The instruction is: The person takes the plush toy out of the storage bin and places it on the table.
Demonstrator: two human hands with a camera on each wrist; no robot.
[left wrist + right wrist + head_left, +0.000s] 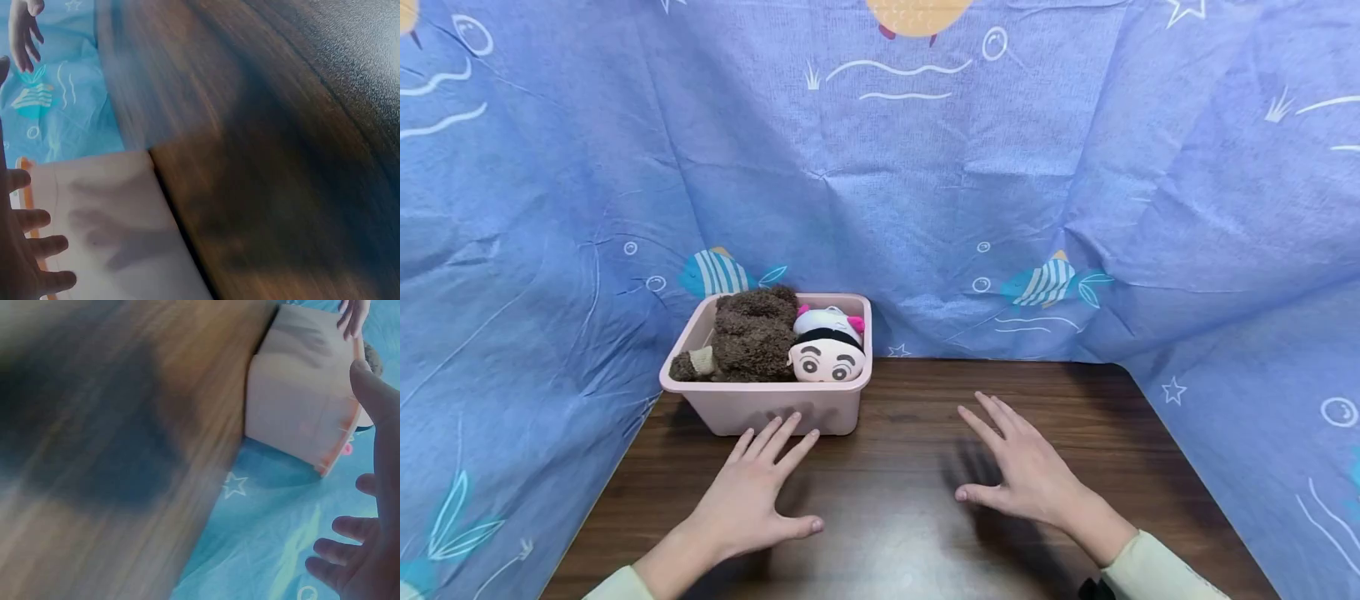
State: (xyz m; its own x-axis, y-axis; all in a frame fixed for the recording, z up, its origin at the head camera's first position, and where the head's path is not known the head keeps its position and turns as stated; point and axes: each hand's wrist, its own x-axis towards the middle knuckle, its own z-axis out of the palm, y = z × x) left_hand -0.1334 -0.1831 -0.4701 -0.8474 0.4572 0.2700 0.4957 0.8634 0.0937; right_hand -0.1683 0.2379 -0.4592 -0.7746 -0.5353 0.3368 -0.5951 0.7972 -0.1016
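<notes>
My left hand (752, 496) hovers over the table with fingers spread, just in front of a pink plastic bin (767, 408), holding nothing. Off to the right, my right hand (1030, 467) is held above the table, fingers extended and thumb apart, also with nothing in it. Inside the bin lies a dark brown fluffy plush toy (752, 337) with a cream patch at its lower left. Beside it in the bin is a plush doll (827, 360) with thick eyebrows and big eyes. A white plush piece with pink ends (829, 320) shows behind the doll's face; its full shape is hidden.
The dark wooden table (910, 433) carries the bin at its back left. Blue curtain cloth (925, 183) printed with fish and stars hangs behind and along both sides of the table.
</notes>
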